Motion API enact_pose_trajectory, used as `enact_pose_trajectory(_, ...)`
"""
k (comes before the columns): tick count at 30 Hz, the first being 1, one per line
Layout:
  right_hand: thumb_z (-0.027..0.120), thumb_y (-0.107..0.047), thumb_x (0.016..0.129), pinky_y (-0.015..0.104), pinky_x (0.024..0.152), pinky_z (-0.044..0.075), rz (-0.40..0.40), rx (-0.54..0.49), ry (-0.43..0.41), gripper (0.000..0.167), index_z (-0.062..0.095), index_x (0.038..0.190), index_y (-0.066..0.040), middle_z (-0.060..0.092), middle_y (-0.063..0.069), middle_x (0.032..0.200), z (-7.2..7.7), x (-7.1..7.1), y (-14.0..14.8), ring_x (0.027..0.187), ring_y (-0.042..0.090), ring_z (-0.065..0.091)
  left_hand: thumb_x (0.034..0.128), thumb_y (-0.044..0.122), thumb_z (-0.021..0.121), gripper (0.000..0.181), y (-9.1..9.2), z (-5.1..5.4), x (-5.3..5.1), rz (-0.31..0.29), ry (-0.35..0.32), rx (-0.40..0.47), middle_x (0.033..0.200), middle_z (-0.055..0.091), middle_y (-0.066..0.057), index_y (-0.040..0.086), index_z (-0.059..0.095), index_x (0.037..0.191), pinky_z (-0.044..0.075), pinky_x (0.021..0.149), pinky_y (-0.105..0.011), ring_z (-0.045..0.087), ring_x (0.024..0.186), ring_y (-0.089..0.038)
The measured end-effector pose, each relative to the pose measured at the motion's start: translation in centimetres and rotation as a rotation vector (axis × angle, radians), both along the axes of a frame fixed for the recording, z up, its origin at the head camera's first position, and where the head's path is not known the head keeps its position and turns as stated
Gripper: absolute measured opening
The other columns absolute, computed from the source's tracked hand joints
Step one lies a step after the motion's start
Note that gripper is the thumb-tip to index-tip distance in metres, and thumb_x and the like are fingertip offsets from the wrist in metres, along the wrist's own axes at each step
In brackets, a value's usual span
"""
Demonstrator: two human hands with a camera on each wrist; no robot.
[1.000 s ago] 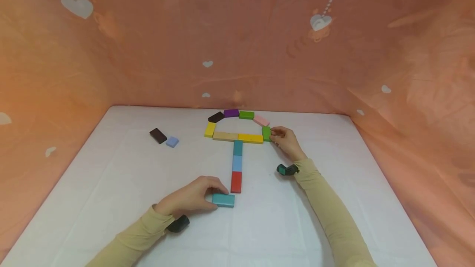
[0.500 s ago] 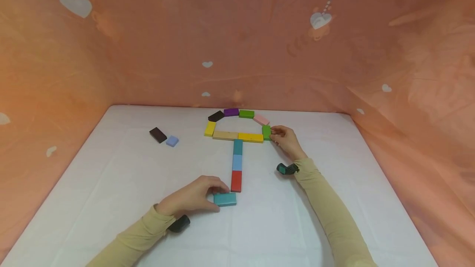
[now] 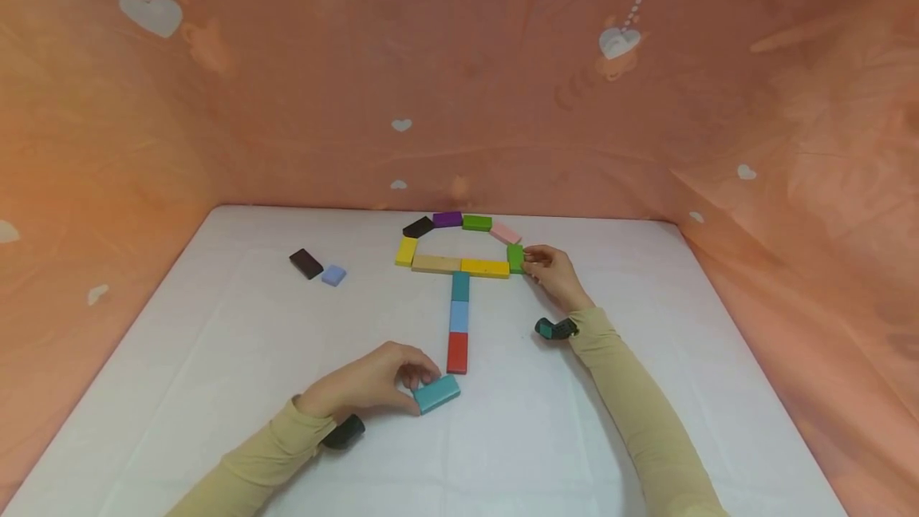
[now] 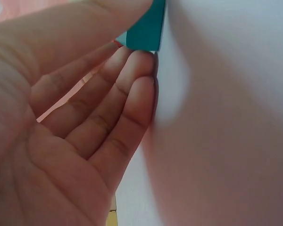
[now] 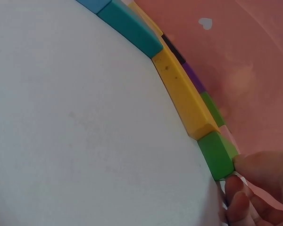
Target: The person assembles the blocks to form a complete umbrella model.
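Observation:
At the lower middle in the head view, my left hand (image 3: 376,377) pinches one end of a teal wooden block (image 3: 436,395) between thumb and fingers. The block lies slantwise just below a red block (image 3: 457,353), which ends a column with a light blue block (image 3: 459,316) and another teal block (image 3: 460,286). Farther off, my right hand (image 3: 556,274) holds a green block (image 3: 515,258) by its right side with thumb and fingertips. The right wrist view shows that green block (image 5: 218,155) against the end of a yellow block (image 5: 186,94).
A natural wood block (image 3: 436,264) lies in line with the yellow one. Yellow (image 3: 406,251), black (image 3: 418,227), purple (image 3: 447,219), green (image 3: 477,223) and pink (image 3: 506,232) blocks curve behind it. A dark block (image 3: 305,263) and a small lilac block (image 3: 333,275) lie apart at left.
The teal block in my left hand shifts slightly right, then turns from nearly level to slanting, its right end raised toward the red block. My right hand stays at the green block.

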State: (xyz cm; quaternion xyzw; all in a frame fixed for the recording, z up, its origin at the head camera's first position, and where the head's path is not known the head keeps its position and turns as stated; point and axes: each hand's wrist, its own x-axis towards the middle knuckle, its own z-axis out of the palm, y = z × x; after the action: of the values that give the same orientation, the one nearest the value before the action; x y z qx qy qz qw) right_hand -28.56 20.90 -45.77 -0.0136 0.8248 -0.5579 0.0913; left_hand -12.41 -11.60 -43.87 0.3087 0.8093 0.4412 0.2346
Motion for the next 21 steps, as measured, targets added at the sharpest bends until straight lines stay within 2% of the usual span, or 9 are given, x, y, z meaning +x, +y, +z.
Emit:
enact_pose_trajectory(9, 0.061, -0.007, 0.092, 0.022, 0.066, 0.048, 0.004, 0.002, 0.004, 0.035, 0.056, 0.126, 0.000, 0.058, 0.016, 0.114, -0.10, 0.00, 0.05, 0.087, 0.021, 0.054, 0.0737, 0.008, 0.083, 0.040, 0.19, 0.16, -0.08, 0.007, -0.007, 0.024, 0.092, 0.065, 0.008, 0.011, 0.069, 0.111, 0.053, 0.069, -0.026, 0.058, 0.076, -0.013)
enact_pose_trajectory(21, 0.061, -0.006, 0.092, 0.022, 0.067, 0.048, 0.008, -0.016, 0.003, 0.035, 0.056, 0.126, 0.001, 0.058, 0.017, 0.114, 0.05, 0.02, 0.10, 0.088, 0.021, 0.054, 0.0739, 0.006, 0.082, 0.041, 0.22, -0.07, -0.28, -0.018, -0.010, 0.061, 0.093, 0.065, 0.006, 0.008, 0.067, 0.112, 0.053, 0.069, -0.026, 0.058, 0.076, -0.013)
